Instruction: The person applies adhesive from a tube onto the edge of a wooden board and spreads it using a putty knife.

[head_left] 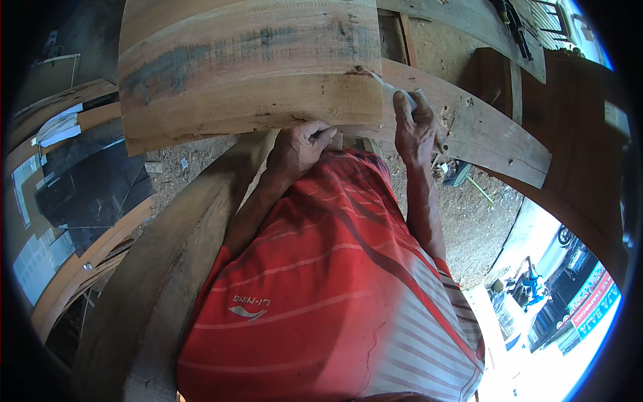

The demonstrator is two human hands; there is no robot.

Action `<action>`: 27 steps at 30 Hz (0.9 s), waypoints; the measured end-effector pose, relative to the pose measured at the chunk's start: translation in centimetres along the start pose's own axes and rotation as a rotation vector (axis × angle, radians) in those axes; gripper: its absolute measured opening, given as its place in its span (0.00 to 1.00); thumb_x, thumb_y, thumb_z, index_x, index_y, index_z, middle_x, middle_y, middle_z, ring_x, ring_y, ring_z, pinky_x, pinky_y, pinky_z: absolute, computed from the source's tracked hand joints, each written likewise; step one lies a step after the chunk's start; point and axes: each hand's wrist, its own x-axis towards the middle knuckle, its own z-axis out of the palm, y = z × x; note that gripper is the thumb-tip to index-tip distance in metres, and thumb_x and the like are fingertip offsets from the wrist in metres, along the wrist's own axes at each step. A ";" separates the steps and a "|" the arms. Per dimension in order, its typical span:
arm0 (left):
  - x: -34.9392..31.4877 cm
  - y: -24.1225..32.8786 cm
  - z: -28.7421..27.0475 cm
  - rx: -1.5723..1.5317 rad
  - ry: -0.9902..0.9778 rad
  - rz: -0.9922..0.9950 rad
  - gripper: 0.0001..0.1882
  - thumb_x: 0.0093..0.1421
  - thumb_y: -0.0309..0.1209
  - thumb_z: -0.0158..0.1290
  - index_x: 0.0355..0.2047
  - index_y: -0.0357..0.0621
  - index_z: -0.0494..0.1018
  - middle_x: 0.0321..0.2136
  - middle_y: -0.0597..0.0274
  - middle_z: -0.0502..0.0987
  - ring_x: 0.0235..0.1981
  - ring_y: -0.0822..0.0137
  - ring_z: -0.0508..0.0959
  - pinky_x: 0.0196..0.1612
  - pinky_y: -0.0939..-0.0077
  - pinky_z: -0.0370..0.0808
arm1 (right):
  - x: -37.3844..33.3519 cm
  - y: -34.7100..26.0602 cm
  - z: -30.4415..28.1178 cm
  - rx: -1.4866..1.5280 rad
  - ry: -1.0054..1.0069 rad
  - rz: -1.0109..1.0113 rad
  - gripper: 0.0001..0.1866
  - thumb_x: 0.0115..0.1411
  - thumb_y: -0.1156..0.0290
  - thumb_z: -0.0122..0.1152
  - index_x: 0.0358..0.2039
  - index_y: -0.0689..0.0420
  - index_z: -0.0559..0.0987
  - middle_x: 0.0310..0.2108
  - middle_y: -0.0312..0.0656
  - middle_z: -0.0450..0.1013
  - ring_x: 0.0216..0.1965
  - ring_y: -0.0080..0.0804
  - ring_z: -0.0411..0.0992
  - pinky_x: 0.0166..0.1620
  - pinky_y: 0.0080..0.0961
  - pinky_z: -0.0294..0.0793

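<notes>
A wide wooden board (254, 94) with dark grey stains lies in front of me. My right hand (416, 130) is closed around a small white squeeze bottle (388, 86) with a thin pointed nozzle. The nozzle's tip is at a brown pit (362, 69) near the board's right edge; whether it touches the wood I cannot tell. At the board's near edge rests my left hand (301, 151), fingers curled and thumb pressed against them. What it pinches, if anything, is hidden.
Under the board's right side runs a long plank (495, 137). A thick timber beam (181, 248) extends beside my left arm. Dark panels (94, 187) lean at far left, and a reddish-brown wooden piece (569, 134) stands at right. A black tool (512, 27) lies on wood at far right.
</notes>
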 end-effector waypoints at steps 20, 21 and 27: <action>-0.9 1.9 -0.4 -0.180 0.016 0.027 0.13 0.70 0.34 0.60 0.46 0.37 0.80 0.31 0.57 0.83 0.32 0.74 0.79 0.37 0.74 0.77 | -1.6 1.8 -1.5 0.417 -0.134 0.250 0.20 0.71 0.54 0.63 0.44 0.61 0.83 0.21 0.29 0.70 0.22 0.14 0.64 0.26 0.17 0.63; -1.0 1.6 -0.1 -0.152 0.069 0.062 0.12 0.69 0.33 0.60 0.46 0.38 0.80 0.32 0.57 0.83 0.32 0.73 0.79 0.37 0.74 0.77 | -1.6 2.2 -1.9 0.419 -0.137 0.249 0.20 0.71 0.54 0.63 0.43 0.61 0.83 0.21 0.29 0.70 0.22 0.14 0.64 0.26 0.17 0.63; 2.4 1.9 -0.7 0.174 0.414 0.342 0.09 0.66 0.28 0.61 0.45 0.40 0.80 0.36 0.54 0.82 0.39 0.55 0.82 0.45 0.65 0.78 | 0.7 1.7 -3.5 0.400 -0.141 0.223 0.21 0.72 0.53 0.61 0.43 0.61 0.83 0.22 0.30 0.69 0.23 0.15 0.64 0.27 0.19 0.63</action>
